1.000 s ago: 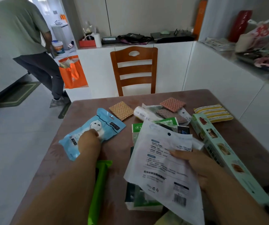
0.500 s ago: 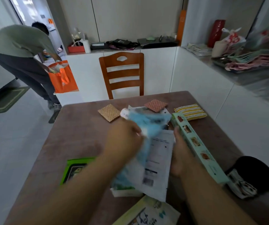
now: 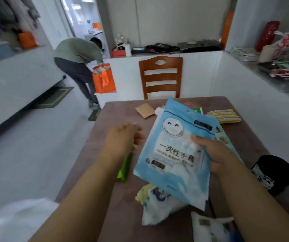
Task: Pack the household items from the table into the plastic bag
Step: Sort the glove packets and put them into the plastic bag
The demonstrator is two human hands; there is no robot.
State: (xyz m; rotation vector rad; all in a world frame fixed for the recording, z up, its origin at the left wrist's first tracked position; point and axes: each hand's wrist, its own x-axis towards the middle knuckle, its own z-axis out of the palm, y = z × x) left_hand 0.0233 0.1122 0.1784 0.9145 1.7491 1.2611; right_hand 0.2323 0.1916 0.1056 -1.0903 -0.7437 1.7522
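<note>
Head cam | blue glove pack [image 3: 173, 154] is gripped upright-ish by right hand [image 3: 215, 154] | left hand [image 3: 121, 138] is held loose over table [image 3: 115, 109], nothing grabbed

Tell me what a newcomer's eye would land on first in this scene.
First comes the light blue pouch with a smiley face, held up over the middle of the table by the right hand gripping its right edge. The left hand hovers just left of it above a bright green item. Behind the table stands a wooden chair, and at the back left a person bends over an orange bag.
</note>
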